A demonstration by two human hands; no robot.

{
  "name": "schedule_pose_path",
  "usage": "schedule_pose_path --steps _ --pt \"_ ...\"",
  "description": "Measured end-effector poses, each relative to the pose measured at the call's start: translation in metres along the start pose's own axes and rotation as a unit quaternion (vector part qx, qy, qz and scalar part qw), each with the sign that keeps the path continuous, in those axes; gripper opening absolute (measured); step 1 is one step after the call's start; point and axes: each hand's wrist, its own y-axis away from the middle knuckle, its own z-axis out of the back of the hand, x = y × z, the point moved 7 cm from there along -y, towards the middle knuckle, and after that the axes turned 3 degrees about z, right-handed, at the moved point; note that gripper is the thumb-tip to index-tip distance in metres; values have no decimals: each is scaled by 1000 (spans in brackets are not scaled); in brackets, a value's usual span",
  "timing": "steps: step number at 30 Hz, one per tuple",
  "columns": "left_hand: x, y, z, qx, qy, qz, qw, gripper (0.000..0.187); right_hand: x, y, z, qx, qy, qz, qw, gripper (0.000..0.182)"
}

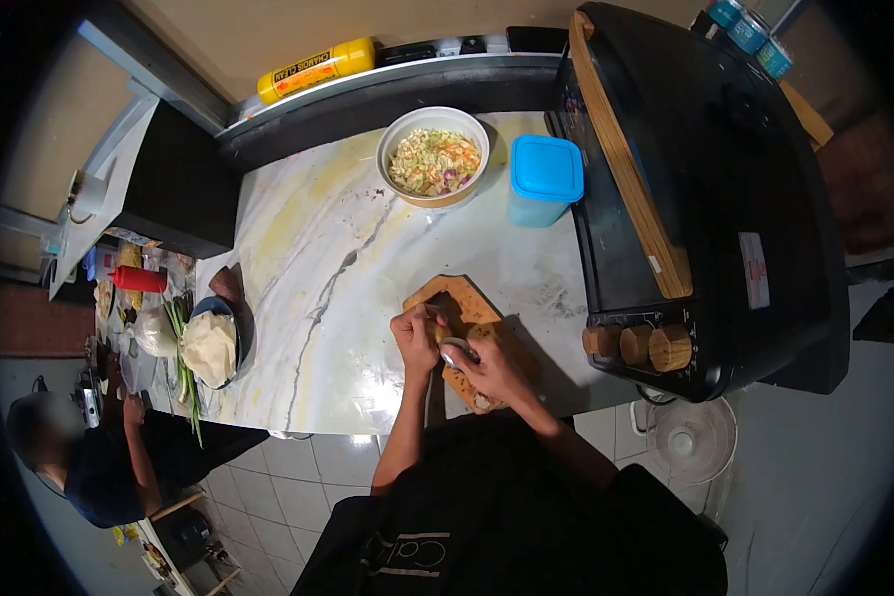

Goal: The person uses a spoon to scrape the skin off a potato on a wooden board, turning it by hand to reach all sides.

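Over a wooden cutting board (457,290) near the counter's front edge, both of my hands are close together. My left hand (419,338) is closed around a small yellowish-brown thing (437,331), too hidden to name. Closed on a grey metallic tool (457,350), my right hand (489,368) holds it against or right beside that thing. Small scraps (484,401) lie at the board's near end. Beyond the board stands a white bowl (384,179) of chopped, mixed vegetables.
A blue-lidded container (546,169) stands beside a large black oven (745,219) at the right. At left are a plate with a pale wrapped item (209,348), green onions (187,372), a red bottle (139,279) and another person (109,467). A yellow bottle (318,72) lies on the back ledge.
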Motion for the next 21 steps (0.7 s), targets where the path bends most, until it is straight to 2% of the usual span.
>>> schedule_pose_path --steps 3,7,10,11,14,18,19,21 --pt "-3 1 0 -11 -7 39 999 47 -27 10 3 38 50 -107 992 38" --pt "4 -3 1 -16 3 9 1000 46 7 6 15 -20 23 14 999 32" --pt "5 0 3 -10 -13 6 1000 46 16 -3 4 11 -12 -4 1000 38" --pt "5 -1 3 -12 -18 3 1000 46 9 -6 1 14 39 -29 999 39" --pt "0 -2 2 -15 -18 -2 1000 46 0 -2 3 13 21 -1 1000 39" --pt "7 -1 1 -13 6 25 1000 46 -5 9 20 -55 31 31 998 39" --pt "5 -2 -1 -15 -2 22 1000 46 -6 10 17 4 93 0 996 38" --pt "-2 0 0 -19 -22 21 999 46 15 4 16 28 60 -25 998 37"
